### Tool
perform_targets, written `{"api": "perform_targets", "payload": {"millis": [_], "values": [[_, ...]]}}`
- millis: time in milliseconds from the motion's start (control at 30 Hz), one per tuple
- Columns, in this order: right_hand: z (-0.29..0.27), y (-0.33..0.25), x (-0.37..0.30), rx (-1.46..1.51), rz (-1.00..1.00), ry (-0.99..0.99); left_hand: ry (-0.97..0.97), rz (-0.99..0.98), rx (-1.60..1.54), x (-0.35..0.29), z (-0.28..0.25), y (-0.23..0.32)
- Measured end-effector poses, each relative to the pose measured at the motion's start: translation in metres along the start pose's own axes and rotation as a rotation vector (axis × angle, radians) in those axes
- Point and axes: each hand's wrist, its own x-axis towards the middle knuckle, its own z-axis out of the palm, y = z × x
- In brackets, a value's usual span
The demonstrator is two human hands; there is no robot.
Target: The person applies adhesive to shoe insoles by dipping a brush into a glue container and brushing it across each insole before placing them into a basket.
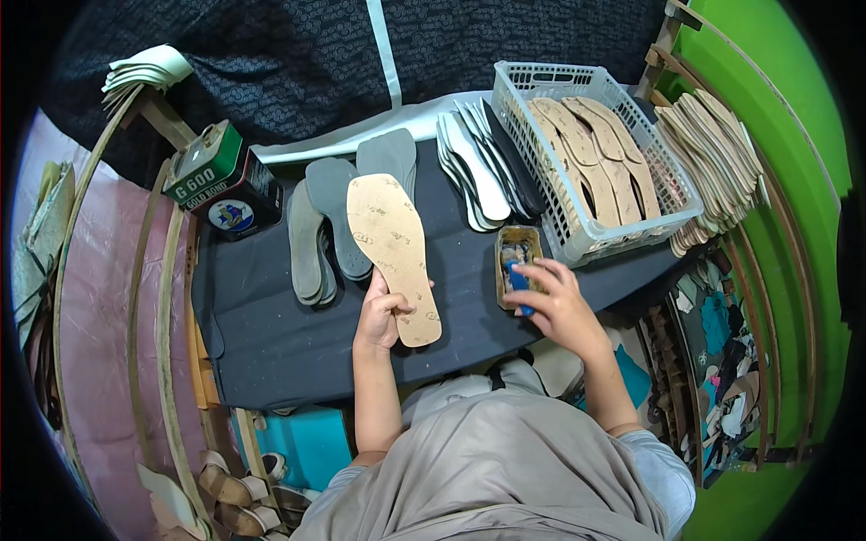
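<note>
My left hand (pixel 379 316) grips the lower half of a tan insole (pixel 390 236), thumb on its face, and holds it up over the table. Small dark printed marks dot the insole's surface. My right hand (pixel 561 305) is closed on a small blue tool (pixel 519 281) at a small open tan box (pixel 507 238). The tool's lower end is in or over the box, and its exact kind does not show. Dark residue and bits lie inside the box. Behind the held insole rest grey foam insoles (pixel 327 194) in small stacks.
White and black insole pieces (pixel 474 171) lie beside a white plastic basket (pixel 585 245) of tan insoles. More tan sheets (pixel 708 162) are stacked at the right. A green and black metal can (pixel 236 185) stands at the left on the dark table cloth (pixel 271 352). Shoes (pixel 225 482) sit lower left.
</note>
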Motion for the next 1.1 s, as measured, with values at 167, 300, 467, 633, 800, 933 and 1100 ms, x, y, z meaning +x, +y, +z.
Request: {"api": "perform_targets", "payload": {"millis": [167, 300, 467, 633, 800, 933, 1100], "values": [[-0.008, 0.011, 0.019, 0.059, 0.039, 0.266, -0.054, 0.011, -0.173, -0.004, 0.005, 0.000], [-0.001, 0.008, 0.025, 0.245, 0.126, 0.447, -0.070, 0.049, -0.229, -0.005, 0.008, 0.000], [0.004, 0.008, 0.027, 0.281, 0.146, 0.476, -0.094, 0.109, -0.254, -0.004, 0.008, -0.003], [0.014, 0.015, 0.027, 0.446, 0.204, 0.446, -0.177, 0.085, -0.281, 0.003, 0.003, -0.007], [-0.006, 0.004, 0.022, 0.602, 0.314, 0.399, -0.229, 0.006, -0.333, -0.001, 0.014, -0.011], [-0.018, -0.006, 0.024, 0.607, 0.190, 0.659, -0.312, 0.016, -0.342, -0.003, 0.027, -0.012], [-0.032, -0.025, 0.033, 0.810, -0.046, 0.775, -0.241, 0.042, -0.079, -0.009, 0.044, -0.019]]}}
